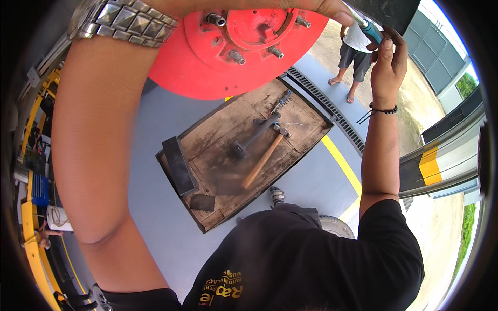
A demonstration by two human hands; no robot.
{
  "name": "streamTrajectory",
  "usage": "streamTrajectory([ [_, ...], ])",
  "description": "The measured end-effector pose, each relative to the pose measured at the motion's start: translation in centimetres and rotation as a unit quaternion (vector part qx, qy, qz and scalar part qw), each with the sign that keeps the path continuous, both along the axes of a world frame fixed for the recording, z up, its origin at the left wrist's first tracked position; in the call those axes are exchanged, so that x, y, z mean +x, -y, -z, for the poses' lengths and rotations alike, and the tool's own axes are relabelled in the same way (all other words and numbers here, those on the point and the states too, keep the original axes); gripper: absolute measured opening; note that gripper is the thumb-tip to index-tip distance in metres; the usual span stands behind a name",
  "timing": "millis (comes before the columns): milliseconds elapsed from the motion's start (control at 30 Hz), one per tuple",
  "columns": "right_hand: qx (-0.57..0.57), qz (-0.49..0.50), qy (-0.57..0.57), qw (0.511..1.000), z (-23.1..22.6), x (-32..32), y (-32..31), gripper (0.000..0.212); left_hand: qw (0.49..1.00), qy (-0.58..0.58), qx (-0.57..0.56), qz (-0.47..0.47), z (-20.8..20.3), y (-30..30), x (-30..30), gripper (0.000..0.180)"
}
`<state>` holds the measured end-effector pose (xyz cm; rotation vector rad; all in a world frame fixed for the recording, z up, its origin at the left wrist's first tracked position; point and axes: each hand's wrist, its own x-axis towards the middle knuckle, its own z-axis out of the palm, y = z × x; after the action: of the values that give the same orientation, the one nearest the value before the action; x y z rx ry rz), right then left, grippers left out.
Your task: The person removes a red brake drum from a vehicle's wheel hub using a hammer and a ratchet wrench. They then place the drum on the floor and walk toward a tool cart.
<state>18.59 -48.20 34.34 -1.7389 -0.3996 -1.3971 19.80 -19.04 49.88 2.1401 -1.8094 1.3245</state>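
My left arm, with a metal watch on the wrist, reaches across the top of the view. My left hand is closed at the metal shaft of a screwdriver-like tool, its thumb against the shaft; its other fingers are cut off or hidden. The tool's teal handle is gripped by the fingers of my raised right hand. Right beside both hands is a dark flat part, running out of view. A bright red wheel hub with several threaded studs hangs below my left forearm.
On the blue-grey floor lies a stained tray holding a hammer, a dark bar-shaped tool and a black block. A person stands beyond the drain grate. Yellow equipment lines the left side.
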Motion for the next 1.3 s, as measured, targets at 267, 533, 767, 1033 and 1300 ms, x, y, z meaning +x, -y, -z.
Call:
streamTrajectory([
  [267,-0.004,0.052,-0.675,0.736,37.5,3.2,-8.1,0.068,0.990,0.008,0.126,-0.057,1.4,1.5,0.2,0.035],
  [533,0.133,0.111,-0.766,0.620,40.3,1.5,-14.8,0.078,0.982,0.074,0.165,-0.051,0.4,0.5,0.8,0.032],
  [767,0.720,-0.186,-0.461,0.485,44.3,2.6,-10.5,0.030,0.990,0.021,0.136,-0.004,-0.2,2.4,1.4,0.027],
  [1033,0.692,-0.332,0.045,0.640,21.6,-11.9,-18.1,0.007,0.992,-0.023,0.120,-0.024,-0.2,0.7,1.2,0.031],
  [1300,0.514,-0.203,0.150,0.820,14.1,-6.0,-27.8,0.016,0.989,0.007,0.149,-0.017,-0.7,2.8,0.7,0.038],
])
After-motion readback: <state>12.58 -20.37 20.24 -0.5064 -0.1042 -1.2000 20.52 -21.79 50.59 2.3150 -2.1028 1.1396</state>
